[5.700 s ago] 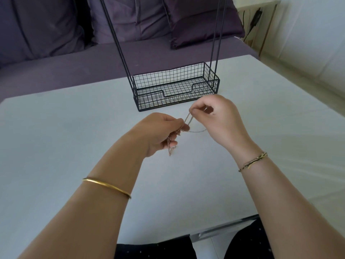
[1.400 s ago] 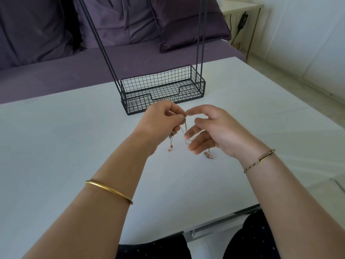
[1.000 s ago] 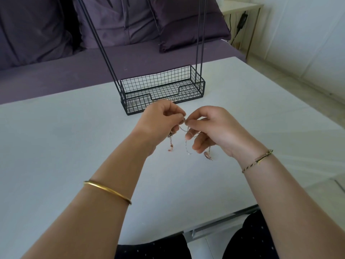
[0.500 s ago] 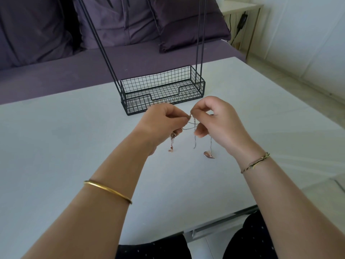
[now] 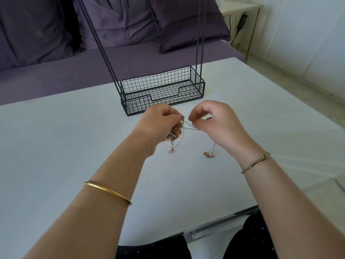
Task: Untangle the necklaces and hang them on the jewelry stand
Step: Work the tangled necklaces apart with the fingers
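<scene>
A bunch of tangled thin necklaces (image 5: 174,136) hangs from my left hand (image 5: 160,122), which grips it just above the white table (image 5: 65,146). A fine chain (image 5: 192,127) runs from that bunch to my right hand (image 5: 214,122), which pinches it between thumb and forefinger. Below my right hand a rose-gold pendant (image 5: 208,154) rests on the table at the end of a chain. A small charm (image 5: 170,151) dangles under my left hand. The black wire jewelry stand (image 5: 162,90), with a basket base and tall rods, stands just behind both hands; its top is out of frame.
A purple sofa (image 5: 56,71) with cushions sits behind the table. At the far right stands a small side table (image 5: 242,10) with a cable, and a pale floor runs along the wall. The table's near edge is by my lap.
My hands have drawn apart, stretching a chain between them. The pendant under my right hand has moved right with it.
</scene>
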Available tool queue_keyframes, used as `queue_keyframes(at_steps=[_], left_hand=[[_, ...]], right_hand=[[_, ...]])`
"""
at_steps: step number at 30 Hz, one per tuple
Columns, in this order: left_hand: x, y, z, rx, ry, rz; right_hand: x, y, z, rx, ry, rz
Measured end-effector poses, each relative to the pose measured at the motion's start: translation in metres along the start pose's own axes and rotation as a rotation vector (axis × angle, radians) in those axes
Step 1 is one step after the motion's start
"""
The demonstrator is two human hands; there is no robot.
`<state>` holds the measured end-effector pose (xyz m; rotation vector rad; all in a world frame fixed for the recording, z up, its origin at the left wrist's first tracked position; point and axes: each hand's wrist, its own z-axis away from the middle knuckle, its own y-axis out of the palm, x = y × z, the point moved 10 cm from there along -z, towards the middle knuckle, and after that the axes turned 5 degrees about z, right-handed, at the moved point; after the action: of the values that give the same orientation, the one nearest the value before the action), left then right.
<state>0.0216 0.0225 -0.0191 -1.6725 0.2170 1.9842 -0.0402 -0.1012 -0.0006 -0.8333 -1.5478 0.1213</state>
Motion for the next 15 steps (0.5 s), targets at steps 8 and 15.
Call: queue_keyframes(at_steps=[8, 15], left_hand=[[-0.0015, 0.0023, 0.0016, 0.023, 0.014, 0.04], [-0.0042, 0.0035, 0.0037, 0.034, 0.039, 0.048]], right_hand=[[-0.0057, 0.0032, 0.003, 0.046, 0.137, -0.116], [-0.0065, 0.0083, 0.004, 0.081, 0.117, -0.156]])
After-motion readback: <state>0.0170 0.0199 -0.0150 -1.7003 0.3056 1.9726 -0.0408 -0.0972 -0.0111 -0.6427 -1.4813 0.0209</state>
